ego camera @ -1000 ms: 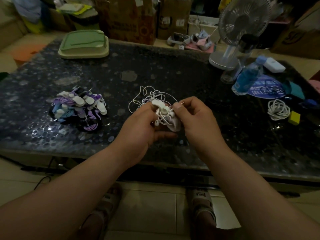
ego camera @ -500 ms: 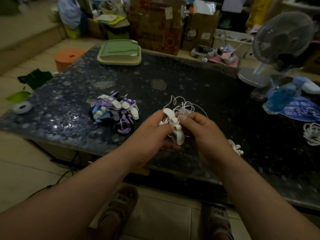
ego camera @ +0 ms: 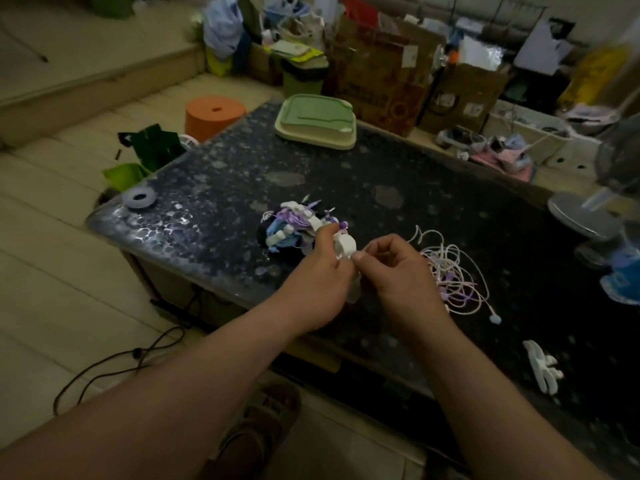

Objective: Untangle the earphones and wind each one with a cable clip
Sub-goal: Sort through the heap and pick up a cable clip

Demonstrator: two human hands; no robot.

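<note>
Blurred, cropped, covered
Fan and blue bottle blur off the right edge; left hand and right hand cover most of the pinched white clip.

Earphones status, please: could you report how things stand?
Left hand and right hand pinch white clipped earphone. Wound pile just behind. Loose tangle lies right of them.

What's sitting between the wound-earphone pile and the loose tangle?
Head view: both hands. The left hand grips a white cable clip, the right hand pinches its near end, between the wound-earphone pile and the loose tangle.
</note>
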